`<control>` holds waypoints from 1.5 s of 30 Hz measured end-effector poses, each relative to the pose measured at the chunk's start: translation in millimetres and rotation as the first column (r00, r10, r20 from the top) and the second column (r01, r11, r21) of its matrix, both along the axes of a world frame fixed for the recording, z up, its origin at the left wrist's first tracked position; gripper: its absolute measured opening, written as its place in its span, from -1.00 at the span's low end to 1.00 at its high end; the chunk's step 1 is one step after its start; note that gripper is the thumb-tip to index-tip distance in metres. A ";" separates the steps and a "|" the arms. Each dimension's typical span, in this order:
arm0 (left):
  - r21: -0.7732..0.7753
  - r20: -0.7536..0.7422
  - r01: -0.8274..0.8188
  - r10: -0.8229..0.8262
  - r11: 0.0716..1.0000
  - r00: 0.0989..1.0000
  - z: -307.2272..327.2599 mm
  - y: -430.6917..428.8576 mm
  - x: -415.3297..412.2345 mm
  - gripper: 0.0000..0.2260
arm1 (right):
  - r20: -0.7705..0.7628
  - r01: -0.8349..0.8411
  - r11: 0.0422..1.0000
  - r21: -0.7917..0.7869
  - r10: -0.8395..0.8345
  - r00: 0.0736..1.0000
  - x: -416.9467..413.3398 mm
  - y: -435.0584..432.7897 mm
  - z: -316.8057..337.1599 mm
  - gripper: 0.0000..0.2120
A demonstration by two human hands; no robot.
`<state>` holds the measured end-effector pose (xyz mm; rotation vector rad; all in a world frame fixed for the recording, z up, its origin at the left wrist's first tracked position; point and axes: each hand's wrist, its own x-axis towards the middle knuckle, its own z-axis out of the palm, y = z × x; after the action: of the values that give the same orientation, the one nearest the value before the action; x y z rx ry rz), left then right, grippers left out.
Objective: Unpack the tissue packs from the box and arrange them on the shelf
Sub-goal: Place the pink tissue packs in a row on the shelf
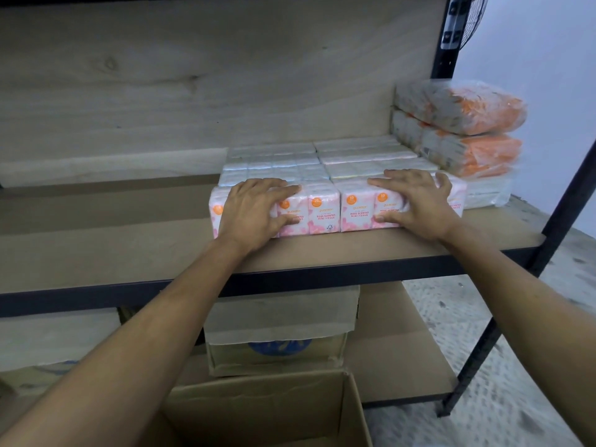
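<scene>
A: What is held in each grip?

B: The left grip (pixel 254 211) is closed over the left front pack (pixel 322 214), with fingers laid across its top and the thumb pressed to its printed pink face. The right grip (pixel 416 201) is closed the same way on the right front pack (pixel 358 211).

A: Where are the two packs placed?

B: They are stood side by side, touching, near the front edge of the shelf (pixel 354 250). Rows of tissue packs (pixel 274 159) are ranged close behind them.

A: What is pictured around them?

B: A stack of orange-wrapped packs (pixel 467 124) is piled at the shelf's right end, just beside the rows. An open cardboard box (pixel 258 411) is seen below the forearms, and closed cartons (pixel 277 317) are stored on the level under the shelf.
</scene>
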<state>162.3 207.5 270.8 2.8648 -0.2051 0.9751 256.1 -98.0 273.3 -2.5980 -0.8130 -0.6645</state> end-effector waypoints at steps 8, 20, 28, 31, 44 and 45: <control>0.013 -0.005 0.006 -0.006 1.000 1.000 1.4 0.6 1.0 -0.49 | 0.036 -0.009 1.000 0.009 0.009 0.999 1.7 -0.4 -2.6 -0.36; 0.054 0.007 -0.009 0.009 0.999 1.000 1.2 -4.7 -5.9 -0.50 | 0.042 0.023 0.999 -0.042 -0.022 0.999 -1.1 -1.0 -2.9 -0.35; 0.058 -0.070 0.005 -0.001 0.998 0.998 6.5 -5.0 -8.1 -0.50 | -0.020 0.068 0.993 -0.093 -0.070 0.997 -8.7 2.3 6.0 -0.33; 0.067 -0.097 0.016 -0.009 0.998 0.995 7.9 -4.0 -8.1 -0.51 | -0.076 0.081 0.990 -0.114 -0.090 0.993 -10.9 4.8 11.2 -0.32; 0.100 -0.144 0.023 -0.009 0.995 0.990 20.6 -0.2 -34.3 -0.53 | -0.131 0.089 0.989 -0.119 -0.104 0.986 -41.1 18.6 28.8 -0.39; 0.099 -0.146 0.022 -0.008 0.995 0.989 21.2 2.1 -39.5 -0.53 | -0.127 0.084 0.991 -0.105 -0.098 0.987 -46.2 22.3 29.8 -0.42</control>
<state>122.8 209.6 291.9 3.0049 -0.2693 0.7699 209.9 -75.8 303.1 -2.7493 -0.7071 -0.4817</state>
